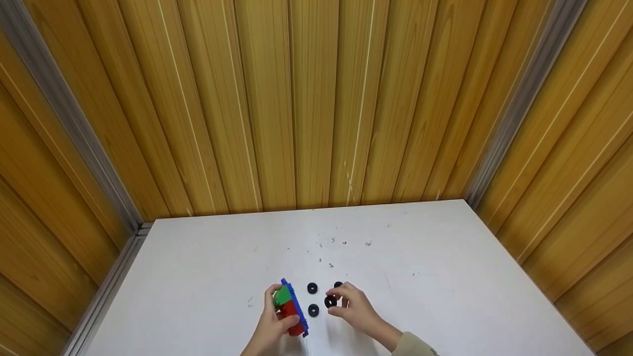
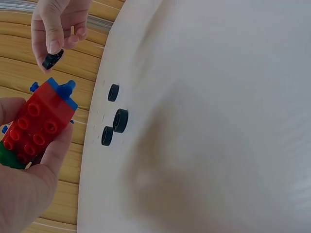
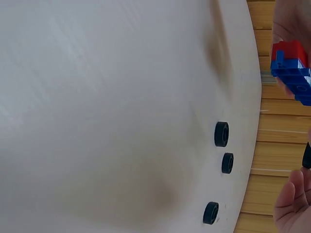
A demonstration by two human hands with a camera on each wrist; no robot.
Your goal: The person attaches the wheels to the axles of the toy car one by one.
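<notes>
My left hand [image 1: 271, 316] grips a toy vehicle built of bricks, with a blue base [image 1: 298, 309], a red brick [image 1: 291, 314] and a green brick [image 1: 283, 295]. In the left wrist view the red brick [image 2: 41, 119] shows its round studs, and blue pegs stick out from the base. Between thumb and fingers, my right hand [image 1: 355, 309] pinches a black toy wheel [image 1: 330, 301] just above the table. The same wheel [image 2: 52, 59] appears near the vehicle's end in the left wrist view, apart from it. At the right wrist view's edge, the right hand [image 3: 294, 201] is partly cut off.
Three more black wheels lie on the white table [image 1: 207, 277]: a near wheel [image 1: 313, 310], a far wheel [image 1: 312, 288] and one partly hidden wheel [image 1: 338, 285] behind the right hand. Wood-patterned panels [image 1: 316, 99] enclose the table's back and sides.
</notes>
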